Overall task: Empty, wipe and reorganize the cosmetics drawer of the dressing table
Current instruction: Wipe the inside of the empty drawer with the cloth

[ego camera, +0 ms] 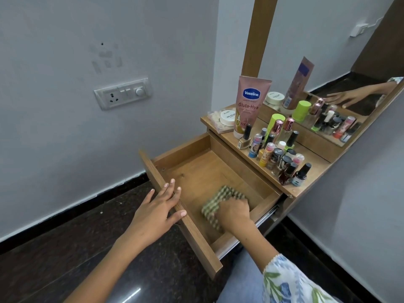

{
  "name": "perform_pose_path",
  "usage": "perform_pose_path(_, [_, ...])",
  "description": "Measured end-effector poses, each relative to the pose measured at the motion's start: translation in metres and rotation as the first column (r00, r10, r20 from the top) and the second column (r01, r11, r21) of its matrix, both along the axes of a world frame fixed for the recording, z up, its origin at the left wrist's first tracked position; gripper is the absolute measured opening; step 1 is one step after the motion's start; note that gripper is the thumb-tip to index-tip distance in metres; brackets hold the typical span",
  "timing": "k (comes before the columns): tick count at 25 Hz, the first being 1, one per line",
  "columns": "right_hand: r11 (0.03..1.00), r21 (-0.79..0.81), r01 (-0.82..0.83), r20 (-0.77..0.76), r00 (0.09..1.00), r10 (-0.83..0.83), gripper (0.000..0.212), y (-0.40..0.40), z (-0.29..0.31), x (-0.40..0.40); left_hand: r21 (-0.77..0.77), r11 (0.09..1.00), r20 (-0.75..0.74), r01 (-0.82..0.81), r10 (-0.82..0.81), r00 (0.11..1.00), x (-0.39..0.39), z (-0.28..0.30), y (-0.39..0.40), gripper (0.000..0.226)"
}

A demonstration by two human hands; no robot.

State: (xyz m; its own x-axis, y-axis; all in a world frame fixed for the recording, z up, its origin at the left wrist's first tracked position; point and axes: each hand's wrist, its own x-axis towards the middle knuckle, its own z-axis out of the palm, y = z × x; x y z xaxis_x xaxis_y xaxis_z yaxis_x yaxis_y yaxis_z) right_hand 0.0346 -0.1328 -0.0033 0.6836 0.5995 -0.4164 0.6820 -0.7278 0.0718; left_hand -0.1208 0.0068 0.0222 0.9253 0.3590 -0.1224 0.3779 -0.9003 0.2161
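The pulled-out brown wooden drawer (209, 171) stood emptied, and the person was wiping its floor. Her right hand (235, 212) was curled over a crumpled green-and-cream checked cloth (215, 204), pressing it down in the near right part. Her left hand (158, 207) lay flat with fingers spread on the drawer's front panel, steadying it. To do it well, I judged, she should keep that brace and sweep toward the far corners beyond her right hand. The cluster of small nail-polish bottles and lip balms (277, 154) and the pink Vaseline tube (249, 103) waited on the wooden surface (314, 169) beyond the right hand, near its edge
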Motion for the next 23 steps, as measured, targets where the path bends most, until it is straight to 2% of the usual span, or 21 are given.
perform_pose_path(2, [0.999,0.028,-0.036,-0.076,0.996,0.039,0.034,-0.007,0.0,-0.007,0.01,1.0,-0.005,0.004,-0.004,1.0,0.0,0.001,-0.001,0.068])
perform_pose_path(5, [0.999,-0.021,-0.037,-0.124,0.992,0.034,0.056,-0.002,-0.002,-0.004,0.014,1.0,-0.014,0.01,-0.01,1.0,0.0,0.002,0.0,0.068])
perform_pose_path(7, [0.999,-0.048,-0.013,-0.104,0.995,0.008,0.065,0.008,-0.004,0.008,0.005,1.0,-0.013,0.004,-0.004,1.0,0.0,0.002,0.0,0.068])
perform_pose_path(11, [0.996,-0.07,0.059,-0.048,0.997,-0.062,0.062,0.017,-0.005,0.045,0.002,1.0,-0.016,0.004,-0.004,1.0,0.0,0.001,0.0,0.067])
perform_pose_path(15, [0.991,-0.074,0.114,0.125,0.987,-0.105,0.058,0.013,-0.005,0.039,0.007,1.0,-0.009,0.004,-0.004,1.0,0.0,0.0,0.0,0.068])
perform_pose_path(16, [0.992,-0.059,0.109,0.14,0.985,-0.1,0.053,0.01,-0.006,0.032,0.007,1.0,-0.008,0.006,-0.005,1.0,0.0,0.0,0.001,0.068])
perform_pose_path(18, [0.987,-0.007,0.159,0.069,0.985,-0.158,0.051,0.003,-0.005,0.02,0.006,1.0,-0.011,0.009,-0.009,1.0,0.0,0.0,0.001,0.068])
perform_pose_path(20, [0.969,0.034,0.247,-0.024,0.969,-0.246,0.062,0.002,-0.007,0.014,0.008,1.0,-0.008,0.008,-0.008,1.0,0.0,0.001,0.0,0.068])
perform_pose_path(23, [0.931,-0.02,0.364,-0.076,0.928,-0.365,0.09,0.024,-0.012,0.012,0.005,1.0,-0.023,0.005,-0.005,1.0,0.001,0.002,0.0,0.068])
